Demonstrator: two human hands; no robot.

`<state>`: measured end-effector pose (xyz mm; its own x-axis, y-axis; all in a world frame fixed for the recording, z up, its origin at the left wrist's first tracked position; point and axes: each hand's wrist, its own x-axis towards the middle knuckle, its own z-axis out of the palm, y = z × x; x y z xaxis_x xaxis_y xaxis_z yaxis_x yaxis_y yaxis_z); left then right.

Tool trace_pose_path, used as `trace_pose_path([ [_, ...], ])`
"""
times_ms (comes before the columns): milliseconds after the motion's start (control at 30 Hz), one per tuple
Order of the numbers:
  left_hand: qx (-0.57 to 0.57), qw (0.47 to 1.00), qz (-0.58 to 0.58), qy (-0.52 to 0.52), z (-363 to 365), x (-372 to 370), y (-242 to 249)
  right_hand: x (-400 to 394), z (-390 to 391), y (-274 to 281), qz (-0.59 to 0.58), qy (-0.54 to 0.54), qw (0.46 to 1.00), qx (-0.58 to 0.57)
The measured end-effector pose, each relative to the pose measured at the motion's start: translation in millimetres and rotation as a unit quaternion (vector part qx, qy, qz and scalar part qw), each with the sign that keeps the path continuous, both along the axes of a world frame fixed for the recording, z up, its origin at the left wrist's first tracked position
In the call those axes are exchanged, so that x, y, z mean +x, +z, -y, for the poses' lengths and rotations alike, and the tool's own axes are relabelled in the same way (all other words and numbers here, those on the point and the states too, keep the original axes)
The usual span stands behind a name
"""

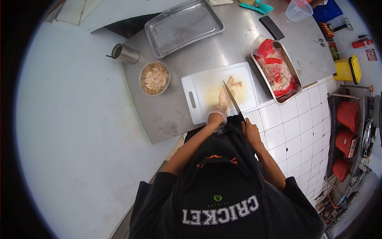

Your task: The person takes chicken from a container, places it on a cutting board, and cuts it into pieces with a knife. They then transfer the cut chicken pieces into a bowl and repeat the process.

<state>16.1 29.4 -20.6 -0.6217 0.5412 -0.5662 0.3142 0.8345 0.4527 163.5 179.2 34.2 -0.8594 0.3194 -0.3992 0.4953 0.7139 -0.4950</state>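
My left hand (217, 114), in a clear plastic glove, is closed on a strip of pale meat (224, 96) lying on the white cutting board (193, 82). My right hand (251, 132) is bare and wrapped round the handle of a knife (234, 102). The blade slants up and left across the board, along the right side of the meat; whether it touches cannot be made out. Smaller meat scraps (234, 83) lie beyond the blade tip. The handle is mostly hidden by my fingers.
Left of the board stand a metal bowl of chopped meat (156, 79) and a steel cup (128, 53). A metal tray (185, 26) lies behind. At right, a steel pan (292, 59) holds bagged meat; a phone (271, 27) lies beyond it.
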Motion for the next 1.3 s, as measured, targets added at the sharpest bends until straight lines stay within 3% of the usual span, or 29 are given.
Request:
trace_pose_path([
  [100,-0.008,1.000,0.006,-0.021,1.7,2.4,-13.8,-33.7,14.8,-22.5,0.006,-0.013,1.000,0.027],
  [200,0.060,0.986,-0.020,0.155,7.0,17.7,-35.1,-120.6,26.8,-36.5,-0.040,-0.037,0.998,0.017],
  [300,0.099,0.981,-0.056,0.156,6.1,17.5,-38.9,-147.3,32.5,-30.7,-0.075,-0.027,0.996,0.028],
  [400,0.149,0.925,0.285,0.204,15.0,1.4,-84.0,-151.9,13.3,-38.8,-0.109,-0.001,0.994,0.008],
  [467,0.138,0.930,0.269,0.211,20.3,0.4,-75.8,-138.9,4.6,-24.5,-0.117,0.008,0.993,0.022],
  [500,0.074,0.979,0.173,0.076,23.9,-7.7,-44.5,-124.0,4.4,-10.4,-0.111,0.008,0.994,0.018],
  [533,0.008,0.997,0.058,-0.053,27.4,-16.0,-11.6,-111.4,2.4,4.0,-0.110,0.010,0.994,0.016],
  [600,-0.005,0.996,-0.011,-0.087,33.2,-23.8,22.1,-83.7,-2.6,19.4,-0.083,0.033,0.996,0.011],
  [733,-0.006,0.988,-0.113,-0.109,50.2,-15.4,10.2,-22.6,-7.1,20.8,0.005,0.085,0.996,0.035],
  [833,-0.033,0.988,-0.114,-0.101,61.6,-14.7,6.1,-8.9,-13.3,14.3,0.015,0.051,0.998,0.021],
  [933,0.020,0.995,-0.048,0.084,72.2,-14.6,37.4,-16.3,-16.9,9.2,-0.012,0.051,0.997,0.053],
  [1033,0.009,0.971,0.053,0.235,70.6,-18.7,21.2,-28.1,-12.6,18.1,-0.019,0.059,0.997,0.054],
  [1200,0.052,0.976,0.025,0.209,75.4,-17.9,3.1,-27.2,-7.5,35.5,0.018,0.150,0.988,0.029],
  [1300,0.074,0.973,0.008,0.220,76.6,-13.2,5.4,-14.3,-11.2,12.2,0.061,0.177,0.982,0.033],
])
